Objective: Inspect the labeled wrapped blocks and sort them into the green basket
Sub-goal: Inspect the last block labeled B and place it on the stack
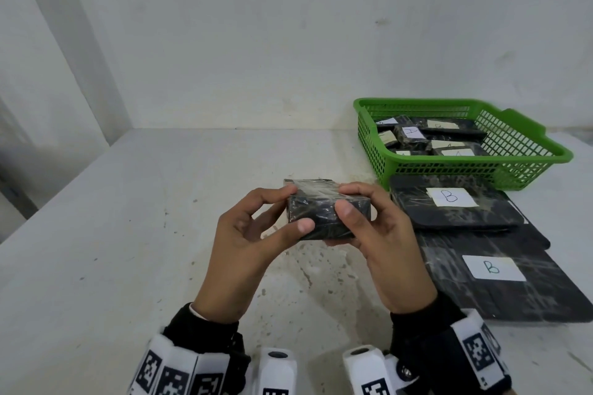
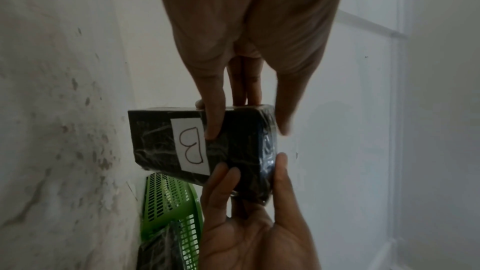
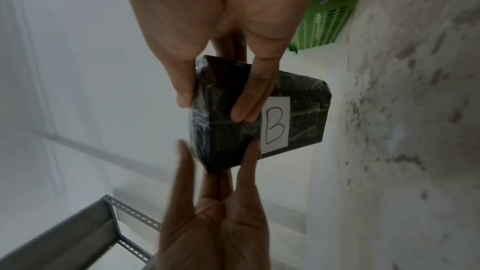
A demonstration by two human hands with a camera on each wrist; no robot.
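A black block (image 1: 324, 218) in clear wrap is held up over the table between both hands. My left hand (image 1: 296, 208) pinches its left end with thumb and fingers. My right hand (image 1: 347, 201) pinches the right end. Its white label B (image 2: 192, 145) sits on the underside, seen in both wrist views (image 3: 276, 124) and hidden in the head view. The green basket (image 1: 417, 167) stands at the far right and holds several wrapped blocks with labels, some marked A (image 1: 410, 133).
Two large flat wrapped blocks labelled B (image 1: 455, 207) (image 1: 500, 285) lie on the table right of my hands, in front of the basket. A white wall (image 1: 288, 42) closes the back. A grey metal shelf frame (image 3: 124, 213) shows at the left, below the table.
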